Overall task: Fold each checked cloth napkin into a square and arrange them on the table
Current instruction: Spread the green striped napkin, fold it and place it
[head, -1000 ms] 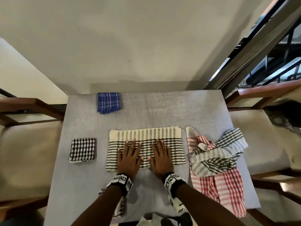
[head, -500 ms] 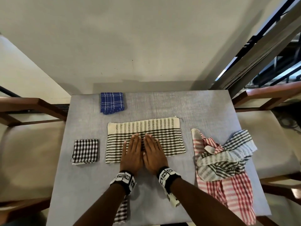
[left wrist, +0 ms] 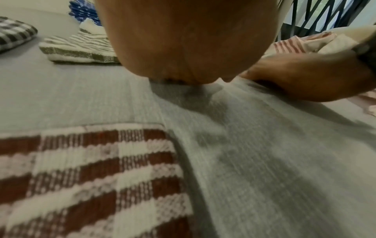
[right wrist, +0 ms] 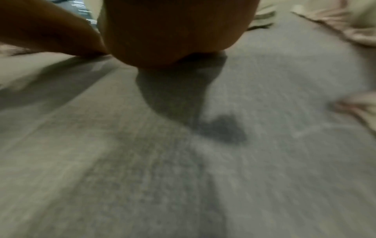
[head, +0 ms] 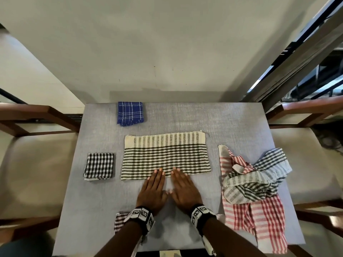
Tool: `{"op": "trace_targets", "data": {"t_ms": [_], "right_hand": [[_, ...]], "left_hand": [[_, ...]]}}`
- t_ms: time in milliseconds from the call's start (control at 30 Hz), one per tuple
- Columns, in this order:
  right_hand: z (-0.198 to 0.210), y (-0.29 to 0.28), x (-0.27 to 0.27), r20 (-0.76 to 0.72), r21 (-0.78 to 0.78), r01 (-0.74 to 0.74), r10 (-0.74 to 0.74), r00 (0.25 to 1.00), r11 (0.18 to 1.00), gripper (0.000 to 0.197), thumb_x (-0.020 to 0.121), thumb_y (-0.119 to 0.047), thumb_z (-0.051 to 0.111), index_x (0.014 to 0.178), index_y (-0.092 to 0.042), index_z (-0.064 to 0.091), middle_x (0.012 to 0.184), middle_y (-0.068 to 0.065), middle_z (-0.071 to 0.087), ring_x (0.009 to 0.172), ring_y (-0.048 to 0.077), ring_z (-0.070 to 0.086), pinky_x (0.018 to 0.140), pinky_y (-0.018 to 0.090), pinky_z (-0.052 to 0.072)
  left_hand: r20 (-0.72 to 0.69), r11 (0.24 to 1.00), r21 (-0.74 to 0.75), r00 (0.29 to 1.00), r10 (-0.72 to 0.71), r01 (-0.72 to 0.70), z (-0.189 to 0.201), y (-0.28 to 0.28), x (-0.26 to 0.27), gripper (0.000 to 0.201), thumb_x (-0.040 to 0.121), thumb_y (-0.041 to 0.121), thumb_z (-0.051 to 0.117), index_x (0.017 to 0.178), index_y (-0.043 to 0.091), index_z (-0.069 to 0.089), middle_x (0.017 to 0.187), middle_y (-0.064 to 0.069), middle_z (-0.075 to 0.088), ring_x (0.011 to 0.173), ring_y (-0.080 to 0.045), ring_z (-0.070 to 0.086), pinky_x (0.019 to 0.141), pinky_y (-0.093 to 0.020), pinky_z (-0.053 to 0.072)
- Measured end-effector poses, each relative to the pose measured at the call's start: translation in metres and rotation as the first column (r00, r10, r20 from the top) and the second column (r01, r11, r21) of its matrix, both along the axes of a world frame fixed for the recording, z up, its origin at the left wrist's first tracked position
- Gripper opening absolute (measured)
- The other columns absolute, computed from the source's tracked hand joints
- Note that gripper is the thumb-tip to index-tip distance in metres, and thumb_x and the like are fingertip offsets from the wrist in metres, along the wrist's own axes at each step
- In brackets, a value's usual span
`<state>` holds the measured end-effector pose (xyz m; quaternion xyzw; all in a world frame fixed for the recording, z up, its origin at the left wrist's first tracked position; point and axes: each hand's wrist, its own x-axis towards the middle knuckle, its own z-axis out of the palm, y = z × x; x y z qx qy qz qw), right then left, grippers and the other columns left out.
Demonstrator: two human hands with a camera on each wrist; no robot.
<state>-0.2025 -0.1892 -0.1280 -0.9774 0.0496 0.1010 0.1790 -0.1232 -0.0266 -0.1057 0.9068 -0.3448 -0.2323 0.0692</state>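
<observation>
The olive-and-cream checked napkin (head: 166, 154) lies flat in the middle of the grey bench (head: 232, 127), folded into a long band whose long axis runs 9 to 3 o'clock. Both hands lie palm-down at its 6 o'clock edge, side by side and nearly touching. The left hand (head: 152, 191) and right hand (head: 184, 191) have straight, flat fingers that clamp nothing — only the fingertips overlap the near hem, the palms resting on bare bench.

That layout decides the next fold, as I judge it. The band stretches about equally toward 9 and 3 o'clock from the hands, so either end could be carried over the other to halve it into a square; the left hand is nearer the 9 o'clock end, the right nearer the 3 o'clock end.

Two napkins already sit folded square: a black-and-white one (head: 98, 166) at 9 o'clock of the band and a blue one (head: 130, 113) at about 11 o'clock. A loose heap waits at 3 to 4 o'clock — a grey-striped napkin (head: 254, 179) crumpled on a red-checked napkin (head: 259, 216). A brown-checked napkin (left wrist: 85, 177) lies under the left wrist at 6 o'clock.
</observation>
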Motion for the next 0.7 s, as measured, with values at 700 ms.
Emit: {"op": "trace_targets", "data": {"t_ms": [700], "right_hand": [[0.007, -0.025, 0.003, -0.074, -0.091, 0.067, -0.073, 0.995, 0.994, 0.068, 0.099, -0.052, 0.031, 0.158, -0.023, 0.011, 0.165, 0.006, -0.003, 0.152, 0.022, -0.007, 0.119, 0.047, 0.006]], "left_hand": [[-0.017, 0.965, 0.069, 0.967, 0.256, -0.254, -0.005, -0.004, -0.004, 0.072, 0.093, 0.055, 0.028, 0.152, 0.032, -0.006, 0.159, -0.002, -0.018, 0.146, -0.030, -0.019, 0.119, -0.052, 0.002]]}}
